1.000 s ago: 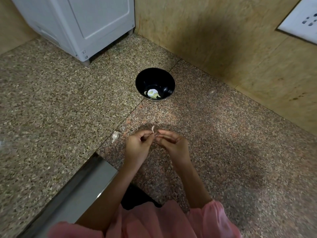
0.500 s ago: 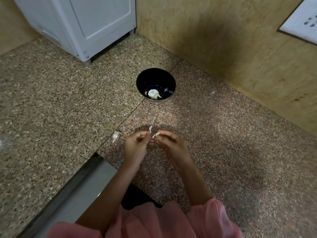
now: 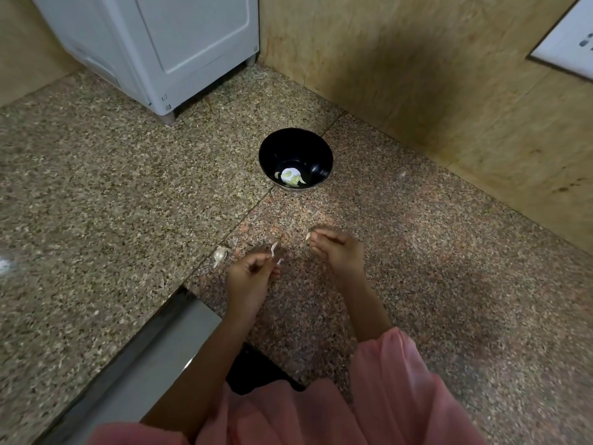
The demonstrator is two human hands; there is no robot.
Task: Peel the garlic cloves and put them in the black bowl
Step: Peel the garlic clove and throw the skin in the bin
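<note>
The black bowl (image 3: 295, 157) stands on the speckled stone counter (image 3: 96, 203), with a few pale peeled cloves at its bottom. My right hand (image 3: 337, 252) pinches a peeled garlic clove (image 3: 308, 236) at its fingertips, below and slightly right of the bowl. My left hand (image 3: 250, 274) pinches thin white garlic skin (image 3: 274, 250). An unpeeled clove (image 3: 219, 254) lies on the counter just left of my left hand.
A white appliance (image 3: 167, 43) stands at the back left. A tan stone wall (image 3: 417, 75) runs behind and to the right of the bowl. A metal sink edge (image 3: 154, 348) sits at the lower left. Pink sleeves fill the bottom.
My hands have come apart: the right has moved right and up with the peeled clove, while the left has kept the pulled-off skin.
</note>
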